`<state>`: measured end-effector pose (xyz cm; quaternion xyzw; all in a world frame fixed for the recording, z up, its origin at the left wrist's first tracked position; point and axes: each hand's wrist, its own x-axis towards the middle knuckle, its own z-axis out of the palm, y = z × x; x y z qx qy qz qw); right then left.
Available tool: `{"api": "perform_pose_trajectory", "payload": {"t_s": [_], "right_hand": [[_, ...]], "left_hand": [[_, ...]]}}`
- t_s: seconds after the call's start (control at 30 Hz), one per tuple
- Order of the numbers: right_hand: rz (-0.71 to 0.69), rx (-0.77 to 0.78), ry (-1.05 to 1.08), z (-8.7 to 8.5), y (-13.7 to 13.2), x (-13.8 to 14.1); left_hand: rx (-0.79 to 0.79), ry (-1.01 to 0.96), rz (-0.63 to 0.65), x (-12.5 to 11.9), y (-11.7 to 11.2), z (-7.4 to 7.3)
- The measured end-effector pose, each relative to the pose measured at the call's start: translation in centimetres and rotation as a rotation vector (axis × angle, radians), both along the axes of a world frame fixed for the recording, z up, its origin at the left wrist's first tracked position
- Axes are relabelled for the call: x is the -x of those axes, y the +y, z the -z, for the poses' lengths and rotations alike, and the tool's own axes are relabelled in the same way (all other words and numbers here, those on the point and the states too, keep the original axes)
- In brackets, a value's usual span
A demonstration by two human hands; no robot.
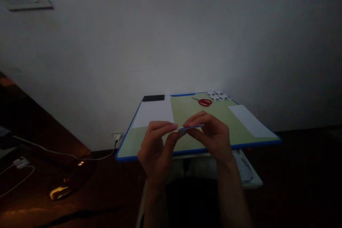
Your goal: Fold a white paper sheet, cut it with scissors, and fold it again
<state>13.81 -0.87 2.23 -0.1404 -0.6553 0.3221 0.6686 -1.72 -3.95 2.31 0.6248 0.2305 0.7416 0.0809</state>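
Both my hands are raised in front of a small green table with a blue rim [125, 139]. Between them I pinch a small folded piece of white paper [190, 128]. My left hand [157, 146] grips its left end with thumb and fingers closed. My right hand [211, 133] pinches its right part, fingers curled over the top. The paper is held flat, just above the near half of the table.
On the table lie a white sheet [153, 112] at the left, a black phone-like slab [153, 98] behind it, red-handled scissors [204, 102], several folded white paper pieces [218, 95] at the back, and a white strip [251, 121] at the right. A wall socket with a cable [117, 137] is at the left.
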Motion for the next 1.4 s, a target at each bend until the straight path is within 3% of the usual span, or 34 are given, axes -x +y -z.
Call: {"api": "perform_pose_trajectory", "payload": {"t_s": [0.27,0.4,0.83,0.97,1.13,1.3,1.4], "right_hand": [[0.173,-0.123,-0.018,0.3,-2.0,-0.2],[0.183,-0.194,0.003,0.0,-2.4,-0.6],[0.221,-0.224,-0.031,-0.3,-2.8,-1.4],[0.257,-0.218,-0.045,-0.4,-2.9,-1.5],[0.286,-0.200,-0.049,-0.2,-2.7,-2.3],[0.354,-0.165,-0.084,-0.1,-2.7,-2.9],[0.356,-0.175,-0.118,-0.2,-2.9,-3.1]], "left_hand": [[-0.074,0.137,-0.006,0.4,0.2,-0.1],[-0.092,0.179,0.011,0.1,0.4,-0.1],[-0.077,0.266,0.093,-0.6,0.3,-0.4],[-0.089,0.323,0.038,-0.6,0.0,-0.7],[-0.123,0.277,-0.016,-0.3,-0.3,-0.9],[0.019,0.195,0.109,-0.4,-0.2,-0.5],[0.023,0.182,0.130,-0.4,0.0,-0.3]]}}
